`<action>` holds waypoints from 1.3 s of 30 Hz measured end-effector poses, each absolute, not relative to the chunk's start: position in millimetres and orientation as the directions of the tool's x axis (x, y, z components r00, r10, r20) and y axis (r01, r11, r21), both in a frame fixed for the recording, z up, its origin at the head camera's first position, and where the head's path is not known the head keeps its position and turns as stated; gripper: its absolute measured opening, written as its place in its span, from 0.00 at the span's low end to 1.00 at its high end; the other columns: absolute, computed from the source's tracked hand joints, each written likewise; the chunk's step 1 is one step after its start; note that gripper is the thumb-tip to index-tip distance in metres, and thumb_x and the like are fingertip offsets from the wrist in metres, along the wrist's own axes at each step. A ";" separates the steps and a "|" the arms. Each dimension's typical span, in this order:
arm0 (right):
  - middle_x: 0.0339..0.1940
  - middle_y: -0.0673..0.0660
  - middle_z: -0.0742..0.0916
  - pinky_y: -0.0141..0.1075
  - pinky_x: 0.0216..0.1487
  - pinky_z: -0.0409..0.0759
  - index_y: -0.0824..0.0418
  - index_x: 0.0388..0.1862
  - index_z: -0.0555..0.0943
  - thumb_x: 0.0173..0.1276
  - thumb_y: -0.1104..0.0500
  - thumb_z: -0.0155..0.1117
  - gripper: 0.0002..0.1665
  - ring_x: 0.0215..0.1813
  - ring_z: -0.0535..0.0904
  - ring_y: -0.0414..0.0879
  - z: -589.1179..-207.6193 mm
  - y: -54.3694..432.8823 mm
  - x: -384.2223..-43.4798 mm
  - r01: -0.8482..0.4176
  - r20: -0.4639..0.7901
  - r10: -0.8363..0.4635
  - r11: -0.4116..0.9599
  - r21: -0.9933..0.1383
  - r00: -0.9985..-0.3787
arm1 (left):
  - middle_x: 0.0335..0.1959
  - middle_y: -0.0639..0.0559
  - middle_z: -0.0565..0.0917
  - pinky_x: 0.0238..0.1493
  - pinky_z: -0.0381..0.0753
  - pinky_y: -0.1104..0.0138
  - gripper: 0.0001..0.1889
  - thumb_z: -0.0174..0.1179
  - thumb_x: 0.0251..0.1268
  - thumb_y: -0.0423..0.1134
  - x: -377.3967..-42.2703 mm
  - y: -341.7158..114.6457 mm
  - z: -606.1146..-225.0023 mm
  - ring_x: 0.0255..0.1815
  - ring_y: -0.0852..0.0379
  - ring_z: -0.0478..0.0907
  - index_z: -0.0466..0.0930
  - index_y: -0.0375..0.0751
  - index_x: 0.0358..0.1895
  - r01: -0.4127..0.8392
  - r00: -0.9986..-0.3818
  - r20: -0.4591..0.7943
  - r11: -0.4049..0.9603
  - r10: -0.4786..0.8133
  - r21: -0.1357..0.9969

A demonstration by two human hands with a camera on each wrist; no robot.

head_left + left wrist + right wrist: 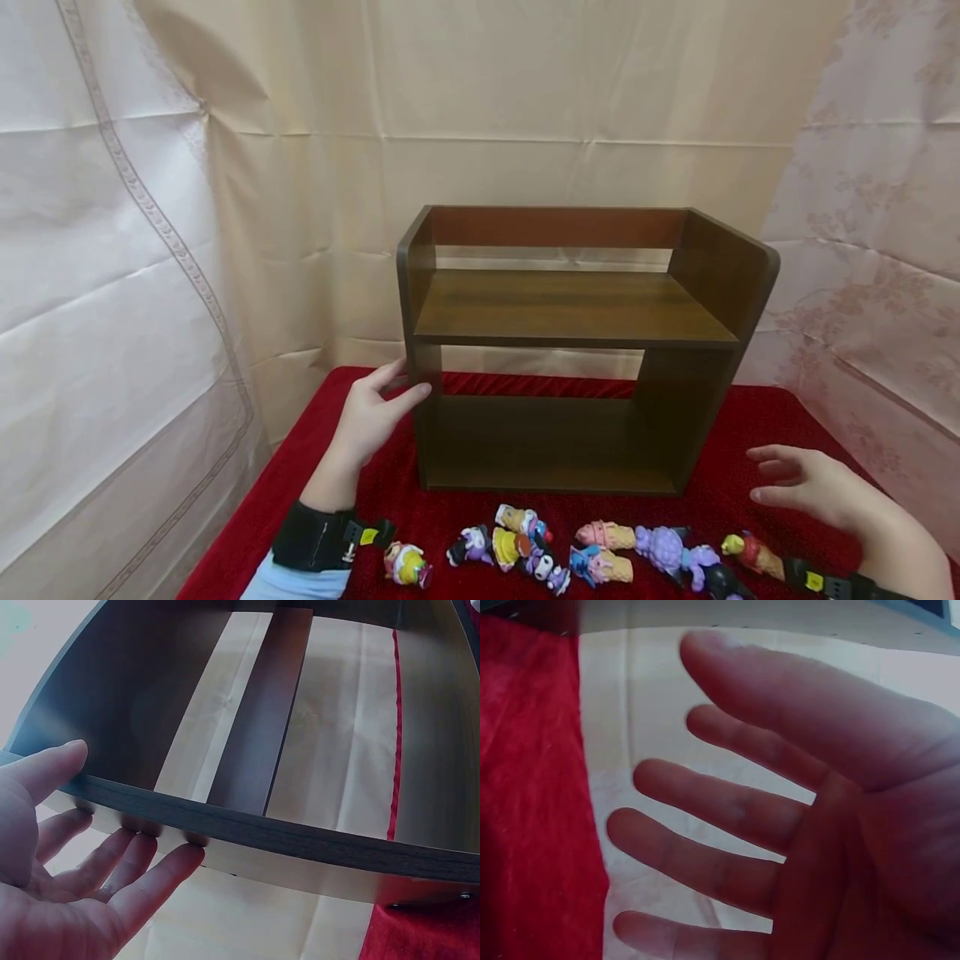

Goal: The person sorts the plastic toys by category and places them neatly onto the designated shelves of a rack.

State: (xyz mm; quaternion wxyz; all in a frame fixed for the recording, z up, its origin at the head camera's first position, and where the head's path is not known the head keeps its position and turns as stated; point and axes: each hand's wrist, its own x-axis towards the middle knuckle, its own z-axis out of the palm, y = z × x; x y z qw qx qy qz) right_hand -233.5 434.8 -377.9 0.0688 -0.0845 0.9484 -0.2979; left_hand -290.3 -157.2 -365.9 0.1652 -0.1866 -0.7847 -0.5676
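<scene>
A dark brown two-tier wooden shelf (pixel 570 308) stands on the red cloth. My left hand (pixel 375 412) holds the shelf's left side panel near mid-height. In the left wrist view the thumb (pixel 64 761) lies over the panel's front edge, while the fingertips touch its outer face. To the right of the shelf, my right hand (pixel 813 487) is in the air with its fingers loosely spread, holding nothing. The right wrist view shows its palm and fingers (pixel 720 806), with part of the shelf (pixel 780 616) beyond them.
Several small toy figures lie in front of the shelf, among them a yellow one (pixel 407 565) near the left wrist, a purple one (pixel 663 548) and a red-and-yellow one (pixel 753 554) by the right wrist. Red cloth (pixel 375 500) covers the table. Pale curtains (pixel 525 100) hang behind.
</scene>
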 end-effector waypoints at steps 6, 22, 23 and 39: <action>0.51 0.70 0.85 0.61 0.47 0.82 0.74 0.61 0.76 0.68 0.58 0.70 0.28 0.52 0.82 0.64 -390.8 442.6 -238.9 -0.104 -0.189 -0.301 0.740 -0.664 -0.935 | 0.65 0.47 0.80 0.50 0.85 0.62 0.29 0.69 0.67 0.40 -290.3 -156.3 -365.1 0.62 0.47 0.78 0.75 0.48 0.71 0.472 -0.880 0.464 0.291 0.101 0.832; 0.39 0.56 0.85 0.36 0.27 0.73 0.65 0.47 0.83 0.67 0.60 0.71 0.13 0.30 0.75 0.45 -408.3 434.7 -244.4 -0.086 -0.281 -0.373 0.720 -0.688 -0.884 | 0.65 0.46 0.81 0.50 0.84 0.63 0.29 0.69 0.67 0.41 -292.3 -156.7 -366.7 0.61 0.47 0.78 0.75 0.46 0.71 0.483 -0.874 0.474 0.282 0.103 0.829; 0.37 0.56 0.85 0.34 0.25 0.71 0.65 0.47 0.83 0.66 0.60 0.71 0.13 0.28 0.73 0.44 -408.9 433.5 -244.6 -0.083 -0.282 -0.374 0.718 -0.691 -0.884 | 0.65 0.46 0.81 0.50 0.84 0.64 0.29 0.69 0.67 0.41 -292.3 -156.6 -366.8 0.61 0.47 0.79 0.75 0.46 0.71 0.483 -0.874 0.474 0.280 0.103 0.829; 0.34 0.57 0.85 0.44 0.32 0.75 0.66 0.47 0.83 0.65 0.65 0.71 0.13 0.37 0.76 0.51 -410.6 420.8 -239.6 -0.067 -0.314 -0.401 0.700 -0.711 -0.860 | 0.65 0.43 0.80 0.50 0.84 0.65 0.30 0.68 0.68 0.39 -290.3 -155.1 -365.4 0.61 0.45 0.78 0.74 0.43 0.72 0.459 -0.886 0.453 0.302 0.094 0.836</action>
